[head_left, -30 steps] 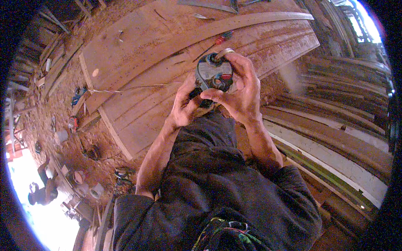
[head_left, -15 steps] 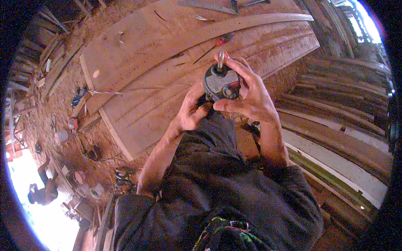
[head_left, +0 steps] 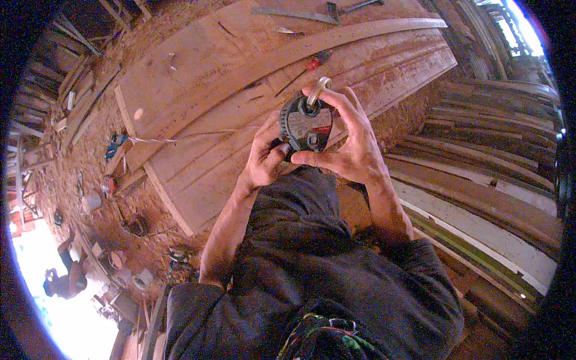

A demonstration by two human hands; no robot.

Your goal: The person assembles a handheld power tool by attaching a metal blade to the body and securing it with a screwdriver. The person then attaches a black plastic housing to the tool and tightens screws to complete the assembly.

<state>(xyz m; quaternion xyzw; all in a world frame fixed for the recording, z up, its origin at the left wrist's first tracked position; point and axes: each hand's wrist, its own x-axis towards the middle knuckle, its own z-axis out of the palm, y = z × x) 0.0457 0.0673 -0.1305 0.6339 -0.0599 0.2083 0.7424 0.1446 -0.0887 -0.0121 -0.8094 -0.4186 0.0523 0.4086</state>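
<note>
In front of my chest I hold a round black device (head_left: 307, 125) with a ribbed rim, a grey plate and a red patch on its face. The frames do not show exactly what kind it is. A shiny metal ring (head_left: 318, 90) stands up from its far side. My left hand (head_left: 264, 157) is closed round the device's left and near edge. My right hand (head_left: 353, 141) grips it from the right, its index finger at the metal ring and its thumb at the near edge. The fingers' undersides are hidden.
Beyond my hands lie broad wooden boards (head_left: 198, 174) with a red-handled screwdriver (head_left: 318, 59) on them. A blue tool (head_left: 116, 146) sits at the left. Stacked planks (head_left: 480, 180) run along the right. Another person (head_left: 66, 279) is at the far lower left, near several buckets (head_left: 143, 279).
The device has turned and moved slightly left in my hands. Its ring now tilts right, and my right index finger has shifted along with it.
</note>
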